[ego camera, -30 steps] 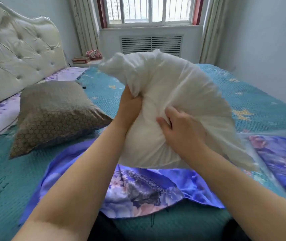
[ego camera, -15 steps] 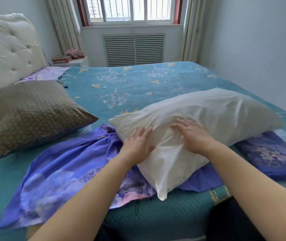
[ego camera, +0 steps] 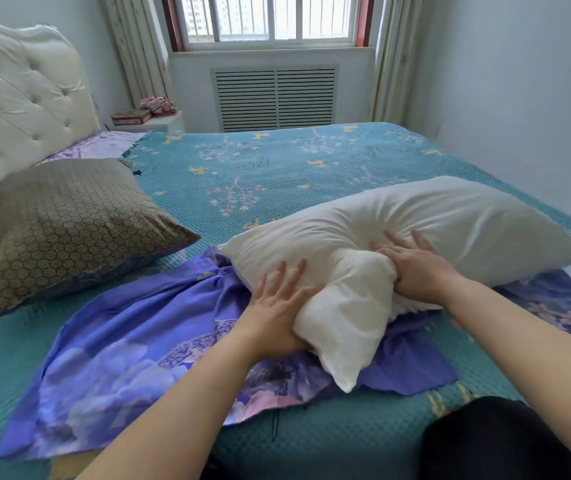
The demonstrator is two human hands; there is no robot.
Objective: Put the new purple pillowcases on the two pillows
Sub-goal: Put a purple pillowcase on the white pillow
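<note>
A bare white pillow (ego camera: 433,226) lies across the bed on top of a spread purple floral pillowcase (ego camera: 131,344). My left hand (ego camera: 273,306) presses its near left side with spread, straight fingers. My right hand (ego camera: 412,268) pushes into the pillow's middle with fingers extended, bunching the near corner (ego camera: 343,327) between both hands. A second purple pillowcase (ego camera: 561,306) lies at the right, partly under the pillow. The other pillow (ego camera: 69,223), in a brown patterned cover, rests at the left near the headboard.
The bed carries a teal patterned blanket (ego camera: 277,168). A white tufted headboard (ego camera: 17,105) stands at the left, a nightstand (ego camera: 145,123) with books beyond it. A wall runs close along the bed's right side. My dark-clad knee (ego camera: 506,441) is at the bottom right.
The white pillow was held up in both hands, then laid down across the purple pillowcase. Now both hands push into it and squeeze its near corner together.
</note>
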